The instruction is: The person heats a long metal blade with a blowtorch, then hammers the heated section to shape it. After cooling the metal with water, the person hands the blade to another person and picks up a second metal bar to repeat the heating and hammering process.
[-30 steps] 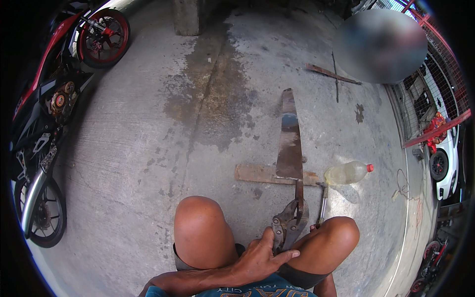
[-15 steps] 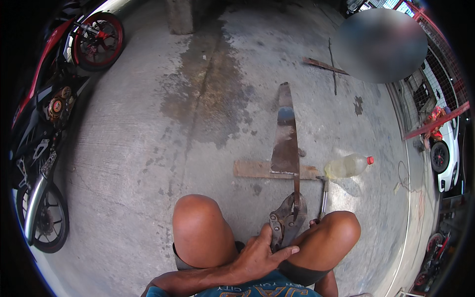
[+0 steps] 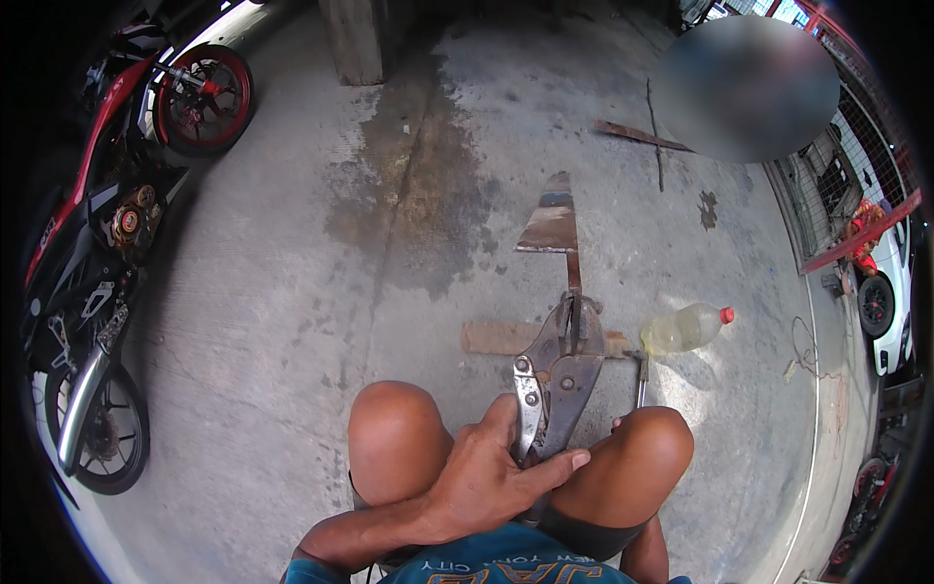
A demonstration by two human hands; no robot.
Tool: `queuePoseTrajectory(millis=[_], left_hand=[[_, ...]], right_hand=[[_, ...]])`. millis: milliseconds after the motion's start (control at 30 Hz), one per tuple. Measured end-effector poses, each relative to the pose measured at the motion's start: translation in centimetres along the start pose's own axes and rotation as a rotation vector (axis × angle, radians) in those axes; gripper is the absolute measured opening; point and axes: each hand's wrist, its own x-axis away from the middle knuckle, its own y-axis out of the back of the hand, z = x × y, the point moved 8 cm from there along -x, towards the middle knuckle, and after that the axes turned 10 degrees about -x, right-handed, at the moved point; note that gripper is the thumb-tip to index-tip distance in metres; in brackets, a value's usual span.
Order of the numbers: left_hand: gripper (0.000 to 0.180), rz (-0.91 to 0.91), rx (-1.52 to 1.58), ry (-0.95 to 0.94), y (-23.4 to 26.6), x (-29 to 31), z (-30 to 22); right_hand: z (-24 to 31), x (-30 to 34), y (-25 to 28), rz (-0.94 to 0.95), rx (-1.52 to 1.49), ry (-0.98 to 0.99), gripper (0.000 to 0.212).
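Note:
My left hand (image 3: 486, 477) is wrapped round the handles of a pair of locking pliers (image 3: 569, 375), above the floor between my knees. Clamped in the plier jaws is the narrow tang of a bare, rusty brown knife blade (image 3: 550, 226). Its broad part points away from me, with a bluish band near the far end. My right hand (image 3: 617, 423) is mostly hidden behind my right knee; only a bit of finger shows. It is closed by the metal shaft of a hammer (image 3: 641, 380), whose lower end is also hidden. The hammer head lies beside a flat wooden board (image 3: 496, 338).
A clear bottle (image 3: 686, 328) with yellowish liquid and a red cap lies right of the board. Farther off are a flat strip (image 3: 637, 133) and a thin stick (image 3: 661, 175). A motorcycle (image 3: 122, 224) stands left, a concrete post (image 3: 352, 44) ahead. The floor has a damp stain (image 3: 413, 185).
My left hand has raised the pliers and blade and tilted them, so the blade looks shorter and the pliers stand farther from my lap. The hammer has barely shifted.

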Motion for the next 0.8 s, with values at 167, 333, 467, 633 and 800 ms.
queuePoseTrajectory(millis=[167, 333, 467, 633, 800], left_hand=[[0.053, -0.027, 0.071, 0.007, -0.4, -0.1, 0.1], [0.056, 0.013, 0.047, 0.035, -2.1, -0.3, 1.0], [0.058, 0.017, 0.016, 0.045, -2.3, -0.3, 1.4], [0.058, 0.018, 0.015, 0.078, -1.6, 0.1, 1.6], [0.062, 0.157, -0.144, 0.212, -2.1, -0.2, -1.0]], right_hand=[[3.5, -3.5, -2.8, 0.045, 0.094, 0.023, 0.034], [5.3, -5.2, -3.9, 0.056, 0.111, 0.055, 0.034], [4.5, -6.6, -4.4, 0.087, 0.081, 0.065, 0.033], [4.5, -6.7, -5.6, 0.124, 0.030, 0.056, 0.034], [3.7, -6.4, -3.7, 0.087, 0.043, 0.030, 0.034]])
